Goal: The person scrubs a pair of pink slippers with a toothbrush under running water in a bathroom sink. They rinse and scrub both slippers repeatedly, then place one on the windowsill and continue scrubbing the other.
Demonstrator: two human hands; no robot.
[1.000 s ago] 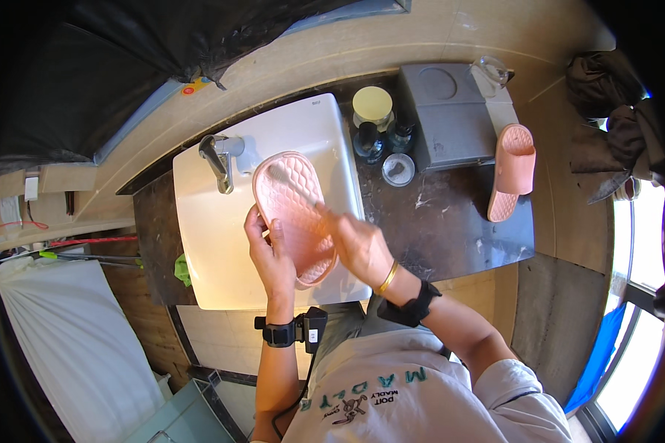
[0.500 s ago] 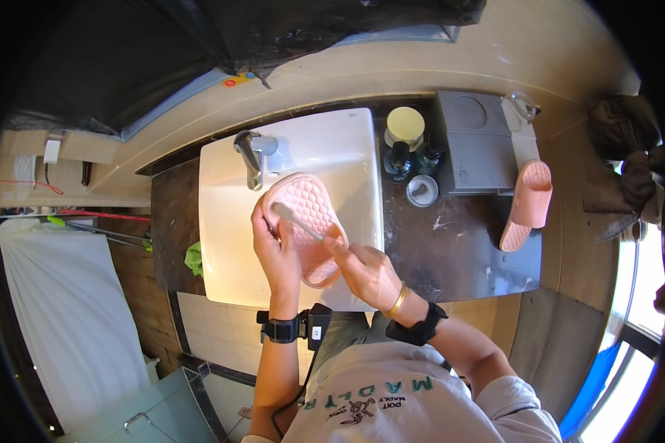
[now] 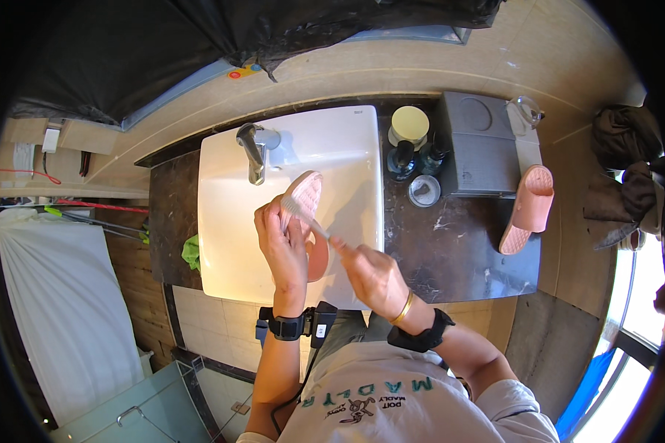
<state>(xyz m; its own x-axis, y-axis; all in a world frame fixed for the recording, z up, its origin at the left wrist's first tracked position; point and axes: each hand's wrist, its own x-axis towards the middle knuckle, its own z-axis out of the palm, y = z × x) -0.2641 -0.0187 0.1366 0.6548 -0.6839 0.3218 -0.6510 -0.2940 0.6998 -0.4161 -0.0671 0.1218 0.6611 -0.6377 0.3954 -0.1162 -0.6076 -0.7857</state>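
Observation:
My left hand (image 3: 283, 249) is closed around a pink slipper (image 3: 308, 190), holding it up over the white sink (image 3: 225, 251). The slipper is tilted so its side edge faces up, and part of its strap shows beneath. A slim, pale toothbrush (image 3: 316, 227) is gripped in my right hand (image 3: 375, 280), with its head against the slipper's edge near my left fingers. The matching pink slipper (image 3: 532, 209) lies at the right end of the dark counter.
A chrome faucet (image 3: 253, 153) rises at the back of the sink. To the right stand a yellow-lidded jar (image 3: 408, 124), dark bottles (image 3: 402, 160), a small bowl of white powder (image 3: 424, 190) and a grey box (image 3: 482, 144). A green cloth (image 3: 191, 252) lies left of the sink.
My left hand has turned the slipper from sole-up onto its edge. The brush head has shifted from the insole face to the slipper's side.

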